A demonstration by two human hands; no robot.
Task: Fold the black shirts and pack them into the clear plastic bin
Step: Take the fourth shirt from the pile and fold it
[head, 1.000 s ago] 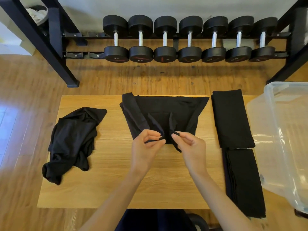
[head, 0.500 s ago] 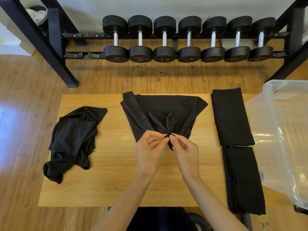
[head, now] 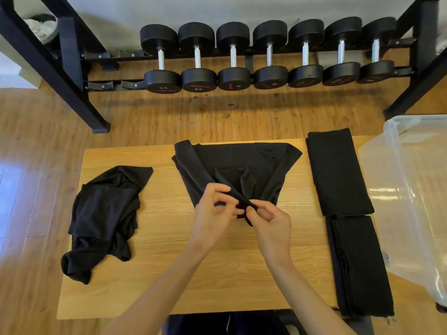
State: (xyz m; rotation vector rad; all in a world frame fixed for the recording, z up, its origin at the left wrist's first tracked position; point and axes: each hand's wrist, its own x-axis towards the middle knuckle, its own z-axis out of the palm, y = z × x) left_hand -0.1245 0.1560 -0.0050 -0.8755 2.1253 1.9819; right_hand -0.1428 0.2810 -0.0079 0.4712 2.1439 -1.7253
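At frame centre, left hand [head: 212,213] and right hand [head: 271,222] both pinched the half-folded shirt's [head: 242,165] bunched near edge with curled fingers.

The shirt in the middle [head: 238,170] is plain black, as are the crumpled shirt [head: 104,213] and the two folded shirts [head: 337,172] [head: 360,264]. The table [head: 157,274] is light oak with fine grain; the floor [head: 36,131] is a warmer brown wood. The bin [head: 416,189] is clear. The dumbbells [head: 268,54] are black with silver handles and what look like red markings, on a black rack [head: 72,68].
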